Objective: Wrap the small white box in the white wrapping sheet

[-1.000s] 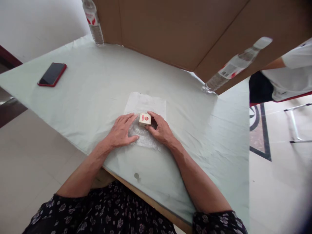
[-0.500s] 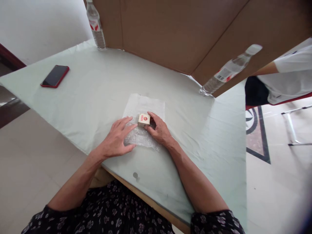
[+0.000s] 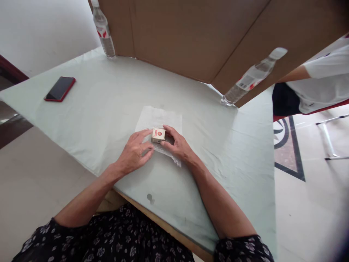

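Observation:
A small cream box [image 3: 158, 135] with red print rests on a sheet of clear bubble wrap [image 3: 160, 115] in the middle of the table. My right hand [image 3: 179, 145] steadies the box from its right side, thumb and fingers around that end. On the left, my left hand [image 3: 135, 150] has its fingers bent and pinches the near-left edge of the bubble wrap. That near edge looks raised and slants toward the right wrist. The fingertips partly hide the gripped edge.
A pale green cloth covers the table [image 3: 109, 102]. A phone [image 3: 60, 88] lies far left. A water bottle [image 3: 104, 32] stands at the back left, another bottle [image 3: 252, 78] at the right, both against a cardboard panel [image 3: 174, 36]. Another person's white sleeve [image 3: 327, 69] shows beyond.
My left hand has closed from spread fingers onto the bubble wrap's near edge, which has come up off the table. My right hand stays at the box.

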Demonstrator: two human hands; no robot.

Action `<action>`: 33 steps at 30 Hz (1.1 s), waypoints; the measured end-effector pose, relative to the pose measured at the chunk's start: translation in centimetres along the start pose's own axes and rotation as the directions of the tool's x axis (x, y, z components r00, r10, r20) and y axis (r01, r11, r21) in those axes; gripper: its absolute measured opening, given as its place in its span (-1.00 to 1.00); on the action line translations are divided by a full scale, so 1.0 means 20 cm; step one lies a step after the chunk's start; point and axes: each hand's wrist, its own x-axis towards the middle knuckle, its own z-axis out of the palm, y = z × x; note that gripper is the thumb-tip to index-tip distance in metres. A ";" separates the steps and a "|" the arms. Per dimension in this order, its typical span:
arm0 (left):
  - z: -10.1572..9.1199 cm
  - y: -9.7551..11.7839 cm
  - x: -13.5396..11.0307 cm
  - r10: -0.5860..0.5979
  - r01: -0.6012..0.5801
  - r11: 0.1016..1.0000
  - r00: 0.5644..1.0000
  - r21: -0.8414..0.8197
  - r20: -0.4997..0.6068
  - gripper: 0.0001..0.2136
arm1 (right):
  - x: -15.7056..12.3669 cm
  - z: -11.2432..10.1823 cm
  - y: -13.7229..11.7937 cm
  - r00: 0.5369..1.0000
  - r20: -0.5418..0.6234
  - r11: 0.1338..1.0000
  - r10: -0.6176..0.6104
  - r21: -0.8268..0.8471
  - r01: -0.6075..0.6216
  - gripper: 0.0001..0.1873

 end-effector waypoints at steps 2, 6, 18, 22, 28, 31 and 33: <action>-0.01 -0.01 0.04 -0.122 0.119 0.989 0.992 -0.087 -0.027 -0.87 | 0.00 -0.06 -0.02 0.998 0.035 0.982 0.058 0.180 -0.064 -0.34; -0.02 -0.02 0.14 -0.342 0.349 0.905 0.937 -0.243 0.073 -0.88 | -0.02 -0.20 -0.09 0.993 0.088 0.944 0.073 0.316 -0.098 -0.42; -0.01 -0.05 0.26 -0.525 0.572 0.715 0.819 -0.403 0.231 -0.80 | 0.03 -0.09 -0.10 0.979 -0.085 0.956 0.187 0.246 -0.161 -0.66; 0.03 -0.06 0.25 -0.533 0.565 0.668 0.817 -0.485 0.219 -0.77 | 0.03 -0.05 -0.10 0.973 -0.106 0.936 0.205 0.313 -0.163 -0.71; 0.03 -0.04 0.23 -0.507 0.553 0.642 0.826 -0.532 0.247 -0.77 | 0.00 -0.05 -0.11 0.964 -0.075 0.919 0.255 0.329 -0.217 -0.72; 0.01 -0.03 0.22 -0.502 0.550 0.634 0.828 -0.544 0.251 -0.76 | -0.01 -0.05 -0.12 0.963 -0.067 0.913 0.262 0.340 -0.225 -0.73; 0.01 -0.03 0.21 -0.505 0.554 0.626 0.824 -0.549 0.256 -0.76 | -0.02 -0.05 -0.13 0.962 -0.066 0.910 0.264 0.347 -0.226 -0.74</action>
